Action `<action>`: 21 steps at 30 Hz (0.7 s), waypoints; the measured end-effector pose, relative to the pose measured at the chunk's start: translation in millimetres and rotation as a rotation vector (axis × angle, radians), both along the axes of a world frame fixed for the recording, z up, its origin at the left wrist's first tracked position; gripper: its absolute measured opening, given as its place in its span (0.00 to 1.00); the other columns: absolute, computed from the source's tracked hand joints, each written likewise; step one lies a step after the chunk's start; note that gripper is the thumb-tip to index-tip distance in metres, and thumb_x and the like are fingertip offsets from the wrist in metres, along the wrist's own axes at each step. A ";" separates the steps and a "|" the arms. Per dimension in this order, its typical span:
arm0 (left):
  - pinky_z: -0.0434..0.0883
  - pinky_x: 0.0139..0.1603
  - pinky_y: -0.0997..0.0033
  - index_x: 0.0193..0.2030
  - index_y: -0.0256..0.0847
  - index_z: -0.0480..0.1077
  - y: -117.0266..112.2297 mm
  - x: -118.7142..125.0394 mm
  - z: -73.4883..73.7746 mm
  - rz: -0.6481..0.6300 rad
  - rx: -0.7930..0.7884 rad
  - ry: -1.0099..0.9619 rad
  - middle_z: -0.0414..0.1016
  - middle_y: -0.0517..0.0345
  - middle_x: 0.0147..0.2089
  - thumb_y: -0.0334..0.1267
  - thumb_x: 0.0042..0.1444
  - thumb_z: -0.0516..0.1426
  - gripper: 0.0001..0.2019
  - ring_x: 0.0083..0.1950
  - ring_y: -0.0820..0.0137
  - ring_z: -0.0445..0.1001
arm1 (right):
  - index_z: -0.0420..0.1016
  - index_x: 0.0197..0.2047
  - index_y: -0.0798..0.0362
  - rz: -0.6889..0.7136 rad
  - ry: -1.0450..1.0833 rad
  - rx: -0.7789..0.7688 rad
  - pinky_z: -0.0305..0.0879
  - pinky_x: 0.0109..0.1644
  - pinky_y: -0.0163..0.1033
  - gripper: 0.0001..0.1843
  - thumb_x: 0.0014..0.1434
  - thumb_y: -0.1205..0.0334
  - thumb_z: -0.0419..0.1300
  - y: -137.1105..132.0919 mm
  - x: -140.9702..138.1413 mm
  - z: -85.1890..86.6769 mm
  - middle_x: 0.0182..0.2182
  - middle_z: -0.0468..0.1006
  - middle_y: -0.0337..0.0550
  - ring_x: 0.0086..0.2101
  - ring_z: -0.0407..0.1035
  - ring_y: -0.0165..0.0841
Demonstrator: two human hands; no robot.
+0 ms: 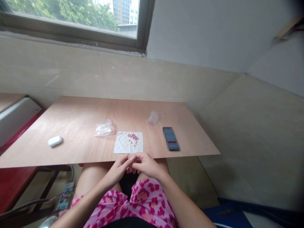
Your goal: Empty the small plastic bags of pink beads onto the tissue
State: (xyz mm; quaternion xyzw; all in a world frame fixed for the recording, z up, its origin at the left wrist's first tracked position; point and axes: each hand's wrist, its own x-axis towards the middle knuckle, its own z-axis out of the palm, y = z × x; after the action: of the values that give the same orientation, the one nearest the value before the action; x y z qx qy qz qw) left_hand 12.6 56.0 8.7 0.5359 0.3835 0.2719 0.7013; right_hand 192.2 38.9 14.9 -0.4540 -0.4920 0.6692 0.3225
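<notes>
Left hand (118, 171) touches right hand (147, 164) near square white sheet (122, 146), red beads (133, 137)

window (71, 15) upper left — daylight, trees | beige tiled wall (71, 72) | plywood table (78, 117) below

Lit softly by daylight from the window (71, 19); bent by wide-angle distortion at edges, darkened and blurred at upper right.
</notes>
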 end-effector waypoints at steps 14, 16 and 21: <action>0.68 0.42 0.68 0.33 0.41 0.67 5.9 -7.6 -5.5 -0.066 0.173 0.086 0.72 0.58 0.32 0.56 0.70 0.52 0.22 0.36 0.65 0.71 | 0.74 0.33 0.54 -0.022 0.055 -0.009 0.68 0.30 0.33 0.19 0.58 0.46 0.69 4.6 0.7 -13.1 0.31 0.83 0.44 0.31 0.78 0.32; 0.67 0.41 0.68 0.32 0.42 0.67 7.8 -9.9 -5.0 -0.080 0.233 0.136 0.72 0.57 0.32 0.53 0.72 0.50 0.21 0.35 0.65 0.71 | 0.73 0.33 0.54 -0.041 0.048 -0.004 0.67 0.29 0.32 0.17 0.59 0.48 0.68 4.7 -2.2 -19.3 0.30 0.83 0.44 0.29 0.78 0.32; 0.62 0.35 0.68 0.29 0.43 0.66 9.2 -15.1 -5.7 -0.058 0.458 0.375 0.73 0.56 0.30 0.44 0.69 0.52 0.16 0.32 0.64 0.70 | 0.69 0.31 0.51 -0.140 -0.111 0.103 0.61 0.24 0.31 0.11 0.62 0.57 0.62 0.3 -16.4 -27.2 0.27 0.80 0.39 0.23 0.73 0.29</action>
State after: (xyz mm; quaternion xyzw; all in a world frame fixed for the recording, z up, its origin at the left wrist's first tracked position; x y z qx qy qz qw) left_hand -2.5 65.2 3.0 0.7319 0.4196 0.2274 0.4865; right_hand 175.8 39.3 -12.3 -0.5063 -0.5101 0.5927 0.3636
